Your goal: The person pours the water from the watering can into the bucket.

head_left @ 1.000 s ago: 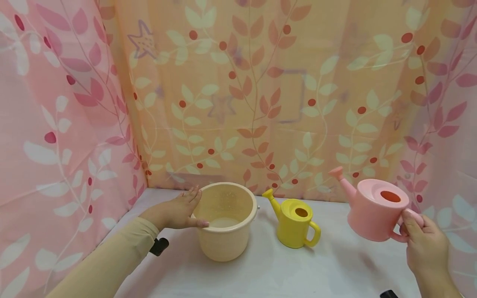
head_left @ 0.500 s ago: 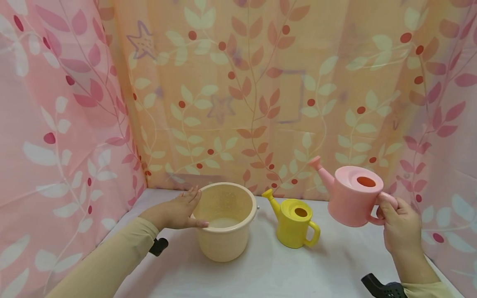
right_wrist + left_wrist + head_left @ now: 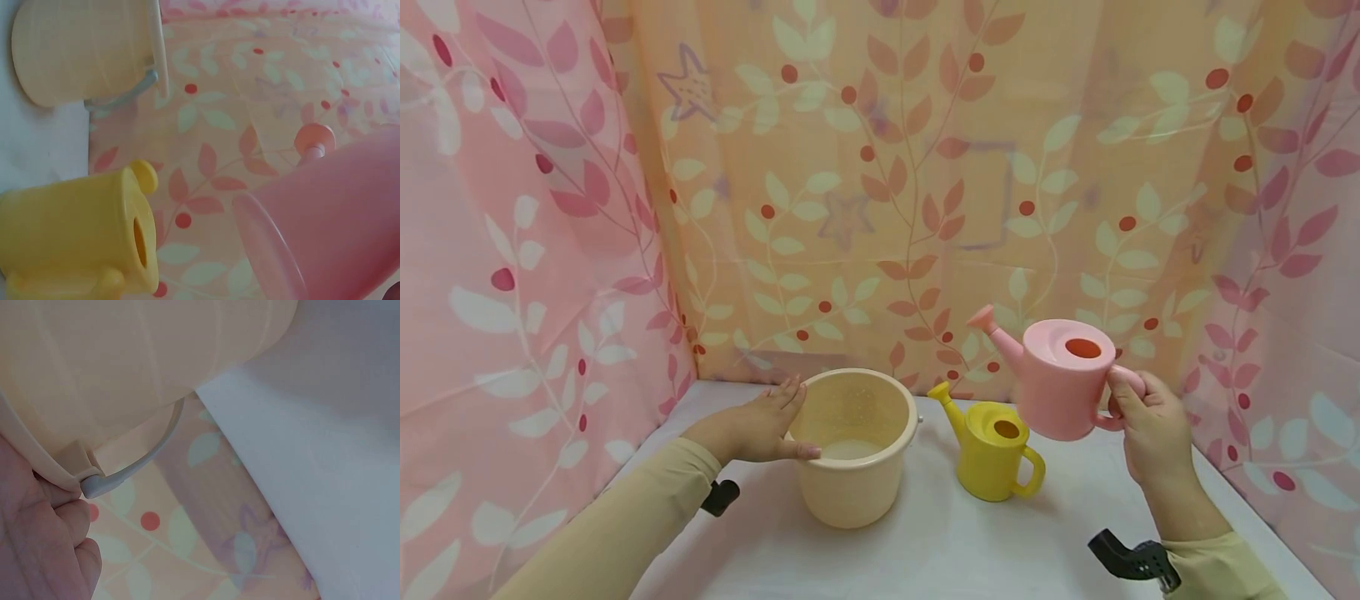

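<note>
A cream bucket (image 3: 850, 492) stands upright on the white table, and my left hand (image 3: 756, 423) rests on its left rim. The fingers lie fairly straight along the edge, with the thumb on the front of the rim. My right hand (image 3: 1157, 429) grips the handle of a pink watering can (image 3: 1060, 383), held in the air with its spout to the left. Just left of it and lower, a yellow watering can (image 3: 988, 458) stands on the table. In the right wrist view the pink can's base (image 3: 269, 250) shows near the yellow can (image 3: 75, 225).
The white table (image 3: 940, 550) runs back to an orange leaf-patterned curtain (image 3: 910, 200). A pink curtain (image 3: 550, 250) hangs at the left, another at the right. The bucket's grey bail handle (image 3: 137, 465) hangs behind the bucket. Black wrist camera mounts (image 3: 1127, 558) stick out from both sleeves.
My right hand has moved left and slightly up with the pink watering can, bringing it over beside the yellow one. The left hand and the bucket have stayed in place.
</note>
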`<state>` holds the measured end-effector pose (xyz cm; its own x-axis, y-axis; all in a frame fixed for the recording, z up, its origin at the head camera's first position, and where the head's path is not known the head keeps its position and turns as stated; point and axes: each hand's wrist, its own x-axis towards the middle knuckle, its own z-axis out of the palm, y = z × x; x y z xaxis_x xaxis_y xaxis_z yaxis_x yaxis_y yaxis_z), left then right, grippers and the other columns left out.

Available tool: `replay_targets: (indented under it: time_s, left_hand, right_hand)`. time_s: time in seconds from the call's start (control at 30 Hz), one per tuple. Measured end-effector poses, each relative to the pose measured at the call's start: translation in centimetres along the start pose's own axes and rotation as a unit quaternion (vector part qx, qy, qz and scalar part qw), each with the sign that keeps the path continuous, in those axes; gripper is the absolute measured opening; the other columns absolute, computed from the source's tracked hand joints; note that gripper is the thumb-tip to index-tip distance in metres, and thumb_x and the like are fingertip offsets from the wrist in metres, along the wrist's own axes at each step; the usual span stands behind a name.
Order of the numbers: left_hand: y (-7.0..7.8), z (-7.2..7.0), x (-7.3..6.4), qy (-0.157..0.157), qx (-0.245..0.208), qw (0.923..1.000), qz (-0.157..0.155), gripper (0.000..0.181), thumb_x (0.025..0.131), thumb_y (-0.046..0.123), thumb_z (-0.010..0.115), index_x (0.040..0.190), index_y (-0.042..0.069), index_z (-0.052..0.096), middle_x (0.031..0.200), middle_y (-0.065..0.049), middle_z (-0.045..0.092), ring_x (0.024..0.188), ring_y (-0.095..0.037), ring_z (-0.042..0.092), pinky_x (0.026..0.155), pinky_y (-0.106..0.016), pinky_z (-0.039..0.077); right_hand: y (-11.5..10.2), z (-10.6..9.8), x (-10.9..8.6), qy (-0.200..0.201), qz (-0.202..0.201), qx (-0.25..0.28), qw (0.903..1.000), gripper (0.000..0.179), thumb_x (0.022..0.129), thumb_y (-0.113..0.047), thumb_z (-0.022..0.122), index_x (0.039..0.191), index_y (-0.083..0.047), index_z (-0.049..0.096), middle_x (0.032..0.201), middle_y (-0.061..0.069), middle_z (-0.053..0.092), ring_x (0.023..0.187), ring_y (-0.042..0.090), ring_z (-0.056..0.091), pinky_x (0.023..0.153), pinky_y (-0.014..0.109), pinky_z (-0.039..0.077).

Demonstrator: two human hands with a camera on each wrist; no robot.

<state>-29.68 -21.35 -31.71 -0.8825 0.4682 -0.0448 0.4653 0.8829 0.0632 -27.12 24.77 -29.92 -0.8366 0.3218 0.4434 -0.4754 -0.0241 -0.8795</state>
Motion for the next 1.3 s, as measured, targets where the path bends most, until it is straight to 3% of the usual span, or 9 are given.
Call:
replay_targets:
  time_s: [0.27, 0.5, 0.77, 0.93, 1.17, 1.3]
  left_hand:
    - [0.1, 0.0, 0.2, -0.004, -0.004, 1.0000, -0.001, 0.110, 0.075, 0.076, 0.041, 0.143, -0.007, 0.015, 0.150, -0.022, 0.006, 0.139, -0.032, 0.004, 0.110, -0.048, 0.011]
    - [0.1, 0.0, 0.2, -0.002, -0.001, 1.0000, 0.004, 0.111, 0.075, 0.077, 0.041, 0.143, -0.007, 0.015, 0.150, -0.023, 0.006, 0.139, -0.033, 0.005, 0.110, -0.049, 0.011]
    - [0.2, 0.1, 0.3, 0.001, -0.003, 1.0000, 0.005, 0.110, 0.075, 0.076, 0.042, 0.142, -0.008, 0.015, 0.150, -0.023, 0.007, 0.139, -0.033, 0.005, 0.110, -0.050, 0.012]
    - [0.1, 0.2, 0.3, 0.002, -0.009, 0.9999, 0.006, 0.110, 0.076, 0.075, 0.043, 0.142, -0.008, 0.015, 0.150, -0.024, 0.006, 0.139, -0.033, 0.004, 0.110, -0.050, 0.011]
    - [-0.1, 0.3, 0.2, 0.000, -0.008, 1.0000, -0.002, 0.111, 0.075, 0.077, 0.042, 0.143, -0.006, 0.013, 0.150, -0.022, 0.005, 0.139, -0.032, 0.004, 0.110, -0.049, 0.011]
    - [-0.2, 0.3, 0.1, 0.002, -0.007, 1.0000, -0.005, 0.111, 0.075, 0.077, 0.042, 0.143, -0.006, 0.013, 0.150, -0.022, 0.005, 0.139, -0.033, 0.005, 0.110, -0.049, 0.010]
  right_hand:
    - [-0.4, 1.7, 0.1, -0.053, -0.019, -0.026, 0.9981, 0.026, 0.089, -0.020, 0.059, 0.072, -0.004, 0.049, 0.067, 0.006, 0.041, 0.061, 0.017, 0.043, 0.053, 0.026, 0.053]
    - [-0.8, 3.0, 0.2, -0.097, -0.037, -0.071, 0.9920, 0.018, 0.090, -0.022, 0.057, 0.084, -0.005, 0.056, 0.070, 0.007, 0.042, 0.063, 0.018, 0.043, 0.056, 0.025, 0.054]
    - [-0.9, 4.5, 0.2, -0.133, -0.045, -0.185, 0.9726, 0.029, 0.091, -0.033, 0.054, 0.082, -0.006, 0.049, 0.068, 0.004, 0.040, 0.067, 0.019, 0.043, 0.060, 0.026, 0.052]
    - [-0.9, 5.4, 0.3, -0.146, -0.029, -0.222, 0.9637, 0.039, 0.090, -0.038, 0.055, 0.086, 0.000, 0.049, 0.072, 0.005, 0.042, 0.073, 0.020, 0.043, 0.060, 0.028, 0.048]
    - [-1.2, 6.9, 0.4, -0.191, -0.015, -0.214, 0.9579, 0.041, 0.088, -0.039, 0.058, 0.092, 0.002, 0.052, 0.076, 0.007, 0.048, 0.082, 0.022, 0.047, 0.068, 0.037, 0.054]
    - [-1.3, 7.7, 0.5, -0.206, -0.021, -0.230, 0.9509, 0.040, 0.087, -0.039, 0.059, 0.088, 0.000, 0.052, 0.072, 0.008, 0.048, 0.077, 0.023, 0.048, 0.063, 0.033, 0.053]
